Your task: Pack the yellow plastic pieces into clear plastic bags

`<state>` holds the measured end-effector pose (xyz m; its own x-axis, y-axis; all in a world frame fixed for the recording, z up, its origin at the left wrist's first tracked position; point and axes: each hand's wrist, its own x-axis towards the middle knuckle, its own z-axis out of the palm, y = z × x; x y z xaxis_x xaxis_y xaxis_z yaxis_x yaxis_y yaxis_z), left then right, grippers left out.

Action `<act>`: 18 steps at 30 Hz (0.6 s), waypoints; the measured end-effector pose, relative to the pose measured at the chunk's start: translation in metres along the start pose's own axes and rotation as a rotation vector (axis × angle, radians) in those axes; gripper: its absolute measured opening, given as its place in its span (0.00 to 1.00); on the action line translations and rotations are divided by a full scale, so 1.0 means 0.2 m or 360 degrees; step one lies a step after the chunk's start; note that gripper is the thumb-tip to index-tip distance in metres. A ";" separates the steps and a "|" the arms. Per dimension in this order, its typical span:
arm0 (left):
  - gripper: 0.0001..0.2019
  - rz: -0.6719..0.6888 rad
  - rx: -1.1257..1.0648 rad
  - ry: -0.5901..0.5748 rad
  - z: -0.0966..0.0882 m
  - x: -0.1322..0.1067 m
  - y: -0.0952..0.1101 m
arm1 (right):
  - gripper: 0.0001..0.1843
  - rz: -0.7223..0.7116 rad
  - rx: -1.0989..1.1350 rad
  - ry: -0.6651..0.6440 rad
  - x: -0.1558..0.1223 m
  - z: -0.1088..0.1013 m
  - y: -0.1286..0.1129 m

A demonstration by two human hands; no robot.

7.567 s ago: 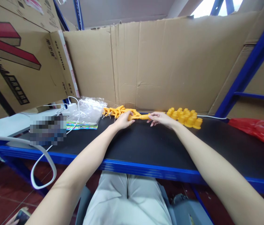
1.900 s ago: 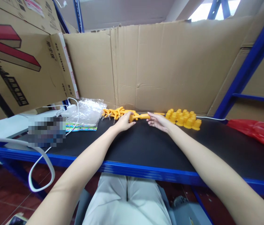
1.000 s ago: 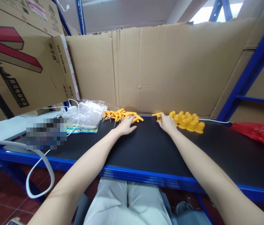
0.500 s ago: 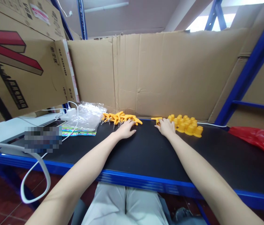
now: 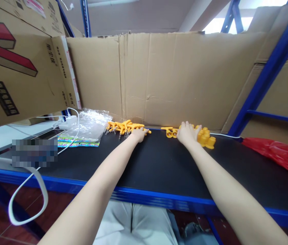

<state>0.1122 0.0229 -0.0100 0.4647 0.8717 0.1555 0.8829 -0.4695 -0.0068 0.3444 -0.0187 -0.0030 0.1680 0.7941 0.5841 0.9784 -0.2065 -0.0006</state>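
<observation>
At the back of the black table, my left hand rests at the right end of a pile of yellow-orange branching plastic pieces with silver spiral or chain-like metal parts. Its fingers are partly hidden against the pile, and I cannot see whether they grip a piece. My right hand reaches over the left side of a cluster of yellow plastic cups, its fingers apart and touching them. Just left of that hand lies a yellow piece with a bar on top and round cup-like openings.
Clear plastic bags with a colourful edge lie to the left, near a white cable and a blurred-out object. A red plastic bag is at the right. A tall cardboard wall closes the back; blue shelf posts frame it.
My right hand has moved right, off the small yellow piece and onto the cups, uncovering round openings. My left hand has shifted slightly right along the pile. The view has turned a little.
</observation>
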 end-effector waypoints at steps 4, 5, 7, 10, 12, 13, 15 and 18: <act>0.20 -0.0074 0.0180 0.0000 -0.05 0.00 0.06 | 0.24 0.0112 -0.0150 -0.0412 0.01 -0.04 0.00; 0.18 -0.0076 0.0205 0.0011 -0.06 -0.01 0.07 | 0.25 0.0117 -0.0167 -0.0464 0.01 -0.04 0.00; 0.15 -0.0077 0.0218 0.0030 -0.09 -0.02 0.08 | 0.25 0.0109 -0.0184 -0.0509 0.01 -0.06 0.00; 0.13 -0.0119 0.0060 0.0121 -0.12 -0.05 0.06 | 0.22 0.0088 -0.0174 -0.0542 0.00 -0.10 -0.02; 0.17 -0.0174 -0.0154 0.0260 -0.13 -0.07 0.03 | 0.21 0.0076 -0.0160 -0.0525 -0.01 -0.14 -0.03; 0.19 -0.0206 -0.0274 0.0344 -0.14 -0.08 0.02 | 0.21 0.0076 -0.0155 -0.0520 -0.01 -0.16 -0.04; 0.23 -0.0303 -0.0551 0.0508 -0.15 -0.11 -0.01 | 0.20 0.0075 -0.0140 -0.0527 -0.01 -0.19 -0.05; 0.20 -0.0512 -0.1180 0.0597 -0.16 -0.15 -0.04 | 0.17 0.0007 0.0008 -0.0690 -0.02 -0.23 -0.09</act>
<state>0.0884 -0.0033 0.0163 0.0342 0.9346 0.3541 0.6361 -0.2936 0.7135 0.3215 -0.0437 0.0318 0.2061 0.9600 0.1893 0.9780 -0.2086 -0.0067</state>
